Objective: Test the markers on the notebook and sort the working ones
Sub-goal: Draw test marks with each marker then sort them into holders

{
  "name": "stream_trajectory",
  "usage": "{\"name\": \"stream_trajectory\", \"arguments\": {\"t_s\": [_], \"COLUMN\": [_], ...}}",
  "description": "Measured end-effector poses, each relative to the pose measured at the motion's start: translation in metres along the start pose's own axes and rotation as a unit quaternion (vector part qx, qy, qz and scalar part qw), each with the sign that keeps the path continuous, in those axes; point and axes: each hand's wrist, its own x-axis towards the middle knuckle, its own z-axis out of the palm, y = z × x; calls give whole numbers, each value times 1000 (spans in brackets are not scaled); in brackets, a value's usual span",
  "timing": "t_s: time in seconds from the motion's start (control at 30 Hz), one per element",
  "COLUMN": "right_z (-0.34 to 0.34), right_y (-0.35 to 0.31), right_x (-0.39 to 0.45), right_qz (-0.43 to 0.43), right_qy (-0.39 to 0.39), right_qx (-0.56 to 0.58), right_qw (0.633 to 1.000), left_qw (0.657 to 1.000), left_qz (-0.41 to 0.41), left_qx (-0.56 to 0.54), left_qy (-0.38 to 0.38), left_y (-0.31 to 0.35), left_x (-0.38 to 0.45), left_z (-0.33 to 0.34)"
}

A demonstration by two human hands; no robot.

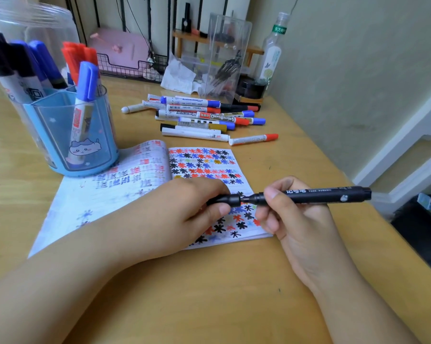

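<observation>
An open notebook (125, 192) lies on the wooden desk, its right page covered with red, blue and black star marks. Over that page my right hand (293, 219) grips a black marker (316, 194) by its barrel, held level. My left hand (184, 209) pinches the marker's black cap (225, 200), which sits just off the marker's tip end. A pile of several markers (204, 117) with red, blue and black caps lies beyond the notebook. A blue pen holder (73, 135) at the left holds several markers upright.
At the back stand a clear acrylic organiser (224, 55), a glass bottle (271, 55), crumpled paper (178, 75) and a wire basket (125, 65). The desk's right edge (358, 194) runs beside a wall and steps.
</observation>
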Motion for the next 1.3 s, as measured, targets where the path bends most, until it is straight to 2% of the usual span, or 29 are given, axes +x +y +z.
{"name": "stream_trajectory", "arguments": {"t_s": [0.23,0.4,0.53,0.67,0.77,0.87,0.93,0.97,1.03,1.1,1.13,1.2,1.27,1.3], "right_z": [2,5,6,9,16,19,17,15,14,21,28,46,65,73], "right_y": [0,2,4,3,0,-17,-28,-32,-40,-50,-52,-55,-58,-60], "right_x": [1,0,1,4,6,6,4,3,4,9,13,20,25,26], "right_qz": [23,46,63,94,112,147,126,82,-54,-192,-235,-243,-233,-241], "right_qy": [-34,-62,-75,-47,-29,-34,-30,-20,3,-23,-57,-125,-148,-149], "right_qx": [64,160,189,192,162,103,-25,-107,-258,-396,-453,-545,-627,-647], "right_qw": [997,984,977,976,980,983,991,991,965,898,858,793,729,708], "left_qw": [998,992,992,994,997,994,989,986,981,979,979,976,970,966], "left_qz": [41,90,88,68,-3,-58,-81,-89,-96,-93,-93,-92,-97,-105], "left_qx": [-23,30,34,36,58,80,99,117,145,155,157,168,178,180], "left_qy": [32,84,81,81,48,53,70,76,81,88,94,107,131,153], "left_y": [9,13,15,15,16,18,18,16,14,15,18,22,23,21], "left_x": [-2,-2,-1,-1,2,10,10,8,1,-8,-14,-25,-39,-47], "left_z": [5,7,7,9,8,-3,-15,-21,-33,-43,-46,-52,-56,-57]}}
